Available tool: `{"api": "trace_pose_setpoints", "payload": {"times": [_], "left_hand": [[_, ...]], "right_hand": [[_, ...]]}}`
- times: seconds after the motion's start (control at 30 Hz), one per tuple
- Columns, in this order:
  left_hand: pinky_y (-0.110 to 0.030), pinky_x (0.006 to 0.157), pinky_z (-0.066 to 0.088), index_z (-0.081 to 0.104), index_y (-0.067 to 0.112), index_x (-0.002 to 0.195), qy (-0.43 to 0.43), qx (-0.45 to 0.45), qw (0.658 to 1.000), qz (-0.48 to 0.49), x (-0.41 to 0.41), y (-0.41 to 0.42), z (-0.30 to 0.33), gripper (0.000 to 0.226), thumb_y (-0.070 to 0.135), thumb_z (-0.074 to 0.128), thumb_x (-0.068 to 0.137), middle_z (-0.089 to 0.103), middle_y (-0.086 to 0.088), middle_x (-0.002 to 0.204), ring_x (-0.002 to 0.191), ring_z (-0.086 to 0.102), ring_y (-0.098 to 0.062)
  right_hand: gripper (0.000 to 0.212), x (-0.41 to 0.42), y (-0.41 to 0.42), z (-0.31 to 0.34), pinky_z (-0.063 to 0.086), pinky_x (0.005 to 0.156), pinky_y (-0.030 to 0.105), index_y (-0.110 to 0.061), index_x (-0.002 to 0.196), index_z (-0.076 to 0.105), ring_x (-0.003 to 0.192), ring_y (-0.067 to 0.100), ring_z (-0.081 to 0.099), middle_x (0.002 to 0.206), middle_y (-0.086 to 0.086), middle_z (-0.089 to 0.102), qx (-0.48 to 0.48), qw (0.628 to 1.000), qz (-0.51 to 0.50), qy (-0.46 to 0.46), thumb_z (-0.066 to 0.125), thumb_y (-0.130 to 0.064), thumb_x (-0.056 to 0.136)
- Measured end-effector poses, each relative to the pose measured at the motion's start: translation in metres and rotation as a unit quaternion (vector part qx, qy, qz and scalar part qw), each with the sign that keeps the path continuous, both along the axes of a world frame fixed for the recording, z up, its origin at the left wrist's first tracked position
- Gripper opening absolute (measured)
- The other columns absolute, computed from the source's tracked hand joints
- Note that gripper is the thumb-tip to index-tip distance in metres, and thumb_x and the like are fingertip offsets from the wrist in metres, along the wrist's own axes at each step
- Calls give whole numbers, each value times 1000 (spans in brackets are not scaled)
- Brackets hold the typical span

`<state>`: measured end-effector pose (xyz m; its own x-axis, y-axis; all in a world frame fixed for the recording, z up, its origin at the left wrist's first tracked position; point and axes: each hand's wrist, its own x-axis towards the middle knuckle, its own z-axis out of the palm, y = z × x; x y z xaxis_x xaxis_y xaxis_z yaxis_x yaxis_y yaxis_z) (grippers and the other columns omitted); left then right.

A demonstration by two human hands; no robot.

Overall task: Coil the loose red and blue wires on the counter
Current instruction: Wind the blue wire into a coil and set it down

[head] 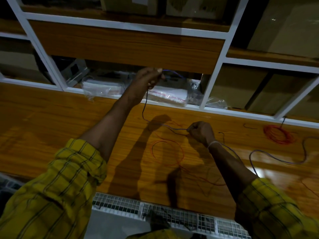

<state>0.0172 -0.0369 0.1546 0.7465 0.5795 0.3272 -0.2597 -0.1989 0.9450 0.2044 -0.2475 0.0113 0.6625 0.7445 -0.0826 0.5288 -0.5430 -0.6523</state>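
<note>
A glossy wooden surface (69, 121) runs below white-framed shelves (214, 69) holding plastic bags (103, 87). The left hand (148, 78), raised, and the right hand (201, 132), low, each close their grip on the blue wire (144, 109). Loose red wire (172, 149) lies between the arms; a red coil (278, 134) sits right.

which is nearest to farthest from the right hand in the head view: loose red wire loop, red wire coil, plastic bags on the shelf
From the right hand:
1. Loose red wire loop, just below and left of it on the counter.
2. Red wire coil, off to its right near the shelf frame.
3. Plastic bags, up and left in the shelf opening.
</note>
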Motion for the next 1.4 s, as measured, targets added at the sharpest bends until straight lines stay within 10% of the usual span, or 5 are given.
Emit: {"api": "trace_pose_setpoints", "payload": {"times": [0.23, 0.37, 0.7, 0.97, 1.4], "left_hand": [[-35, 62, 16, 45, 21, 50, -266, -293, 911, -117, -4, 10, 22, 61, 37, 37, 108, 21, 2, 58, 60, 16, -17], [-32, 64, 32, 55, 20, 69, -105, -265, 958, 22, -8, 19, -7, 36, 42, 73, 91, 34, -1, 68, 63, 36, -16], [-19, 44, 21, 55, 9, 96, 139, -137, 980, -28, 14, -6, -22, 20, 21, 47, 110, 37, 4, 65, 49, 29, -5], [-24, 49, 46, 31, 25, 123, 46, -252, 966, -16, 46, -25, 2, 38, -9, 32, 106, 69, -21, 80, 53, 57, -15], [-29, 86, 51, 70, 7, 108, 216, 247, 941, 89, 0, 19, -13, 40, 26, 35, 110, 66, -5, 99, 86, 59, 3]], "right_hand": [[16, -4, -19, 20, 51, 80, 33, -6, 110, 71, 87, 16, 62, 94, 4, 68, 271, 894, 34, 354, 60, -15, 102], [16, 11, -36, 7, 57, 92, 40, -7, 107, 75, 101, 23, 71, 105, 7, 77, 35, 951, 197, 238, 64, -17, 100], [14, 2, -11, 8, 54, 101, 40, -11, 103, 81, 115, 23, 68, 120, 7, 75, -134, 979, 153, 7, 70, -11, 94], [39, -83, 27, 58, 52, 101, 35, -11, 135, 64, 121, 19, 67, 129, 8, 72, 159, 912, 186, 328, 69, -20, 97], [31, -27, 33, 110, 31, 55, 27, -12, 127, 69, 58, 10, 32, 75, 0, 38, 316, 889, 168, 285, 45, -18, 109]]}}
